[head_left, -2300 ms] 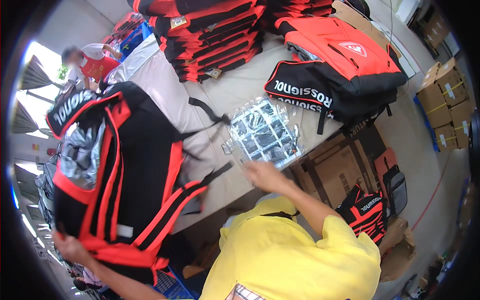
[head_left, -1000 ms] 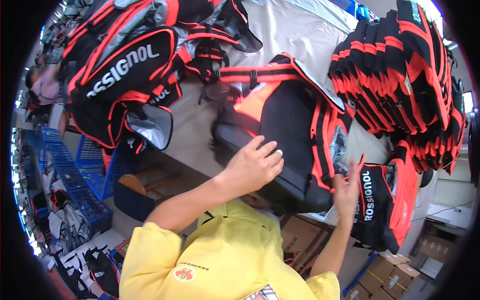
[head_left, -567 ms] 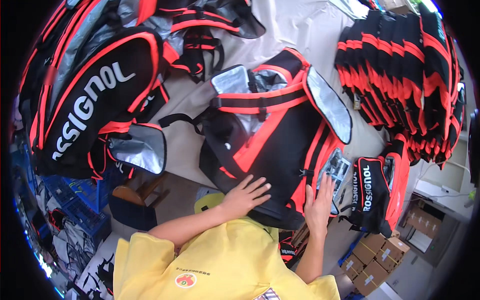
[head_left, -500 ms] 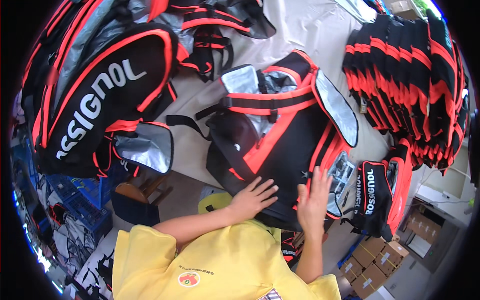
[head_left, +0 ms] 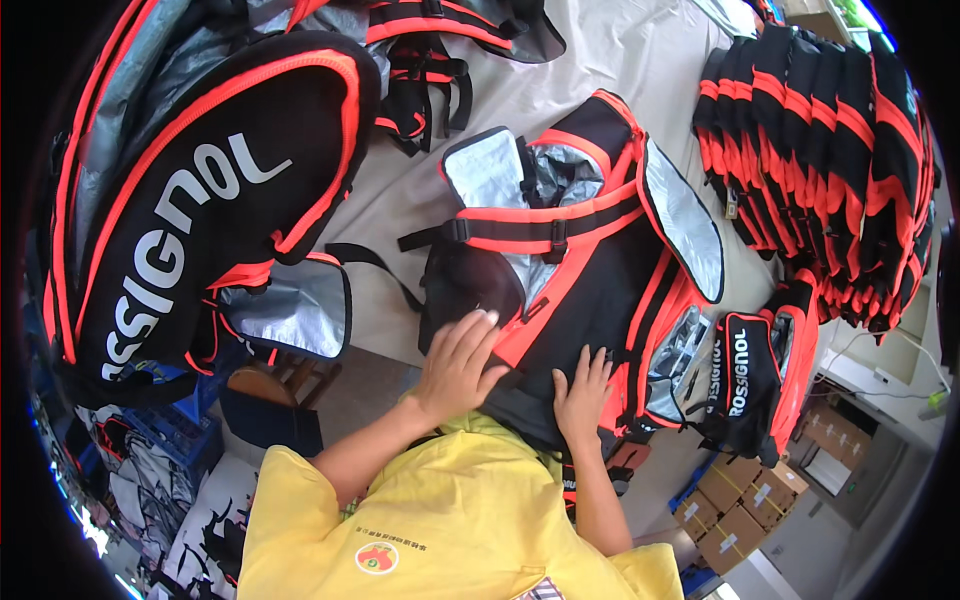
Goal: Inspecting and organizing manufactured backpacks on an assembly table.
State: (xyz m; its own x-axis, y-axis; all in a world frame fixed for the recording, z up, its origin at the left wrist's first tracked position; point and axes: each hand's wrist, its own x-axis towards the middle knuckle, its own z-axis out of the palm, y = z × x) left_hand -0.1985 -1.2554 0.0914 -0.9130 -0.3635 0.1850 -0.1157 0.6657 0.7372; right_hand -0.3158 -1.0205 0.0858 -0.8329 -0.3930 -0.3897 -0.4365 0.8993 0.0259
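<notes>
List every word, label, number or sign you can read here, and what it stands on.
Big white lettering: left bag; legible, not copied here.
White lettering, twice: right bag; legible, not copied here.
Dark print by a round badge: yellow shirt; too small to read.
Labels: cartons; too small.
Tag: stacked bags; too small.

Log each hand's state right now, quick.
Left hand: open, on the black-and-red bag.
Right hand: open, fingers spread on the same bag.

bright light | sheen on silver flap (head_left: 684, 222) | edges curved | corners black
</notes>
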